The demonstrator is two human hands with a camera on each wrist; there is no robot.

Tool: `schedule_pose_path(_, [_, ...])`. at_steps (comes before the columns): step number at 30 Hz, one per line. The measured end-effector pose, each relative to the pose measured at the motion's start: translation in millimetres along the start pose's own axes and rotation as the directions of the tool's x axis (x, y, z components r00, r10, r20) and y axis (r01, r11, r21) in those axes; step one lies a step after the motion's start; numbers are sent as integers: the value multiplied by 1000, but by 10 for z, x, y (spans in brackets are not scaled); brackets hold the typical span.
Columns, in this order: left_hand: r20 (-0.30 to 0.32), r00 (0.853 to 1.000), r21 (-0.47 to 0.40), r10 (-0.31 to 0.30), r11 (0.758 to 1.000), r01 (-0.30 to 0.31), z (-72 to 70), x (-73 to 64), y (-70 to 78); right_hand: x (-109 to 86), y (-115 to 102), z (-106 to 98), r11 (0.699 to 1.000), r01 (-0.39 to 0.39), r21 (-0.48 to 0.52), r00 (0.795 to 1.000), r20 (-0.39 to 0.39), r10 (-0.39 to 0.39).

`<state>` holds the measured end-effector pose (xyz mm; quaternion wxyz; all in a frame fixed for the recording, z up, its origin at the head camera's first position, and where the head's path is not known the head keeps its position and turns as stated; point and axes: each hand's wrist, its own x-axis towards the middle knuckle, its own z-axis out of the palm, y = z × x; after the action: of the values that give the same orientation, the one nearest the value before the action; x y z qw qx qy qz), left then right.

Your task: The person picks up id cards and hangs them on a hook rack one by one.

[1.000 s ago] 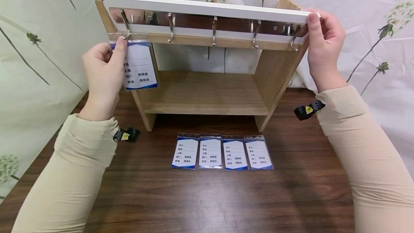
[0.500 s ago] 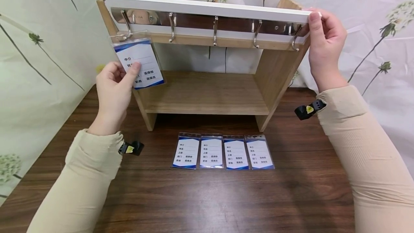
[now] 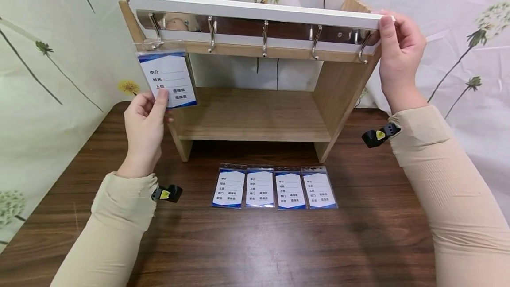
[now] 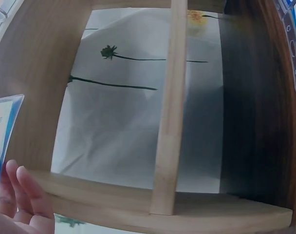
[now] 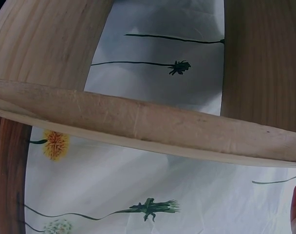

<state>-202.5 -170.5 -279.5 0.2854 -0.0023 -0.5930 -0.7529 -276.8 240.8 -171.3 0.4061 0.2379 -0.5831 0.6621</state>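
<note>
Dark brown wood grain covers the tabletop (image 3: 191, 251), the nearest surface. On it, four badges (image 3: 260, 189) lie in a row, printed side up. Beyond them stands a wooden rack (image 3: 255, 112). At its left, the left hand (image 3: 145, 134) pinches the lower left part of the fifth badge (image 3: 169, 69), thumb on the printed face. This badge is slightly tilted, its clear top strip at the leftmost hook (image 3: 156, 32); whether the hook passes through a slot cannot be told. At the far right, the right hand (image 3: 400, 52) grips the end of the white rail (image 3: 255, 5).

Handling: the fifth badge is probably light, smooth and thin, flexing slightly but keeping its shape. Pinch it by a side edge or lower corner; leave the top strip uncovered.

Change: one second earlier, the left thumb is at the top strip; now it is low on the badge. Since the half-second frame, the badge is straighter. The right hand is unchanged.
</note>
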Motion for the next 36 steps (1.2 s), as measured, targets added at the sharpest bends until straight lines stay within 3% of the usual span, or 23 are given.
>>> schedule_pose_path(13, [-53, 998, -29, -32, 999, 31, -49, -41, -131, -1, 16, 5, 1000, 5, 2, 1000, -3, -5])
schedule_pose_path(23, [-5, 998, -104, -65, 993, 65, -64, -89, -176, 11, 11, 7, 1000, -9, 3, 1000, -27, 9])
schedule_pose_path(36, [27, 993, -61, -115, 991, 117, -87, -196, -249, -7, 2, 5, 1000, -9, -7, 1000, -14, 9])
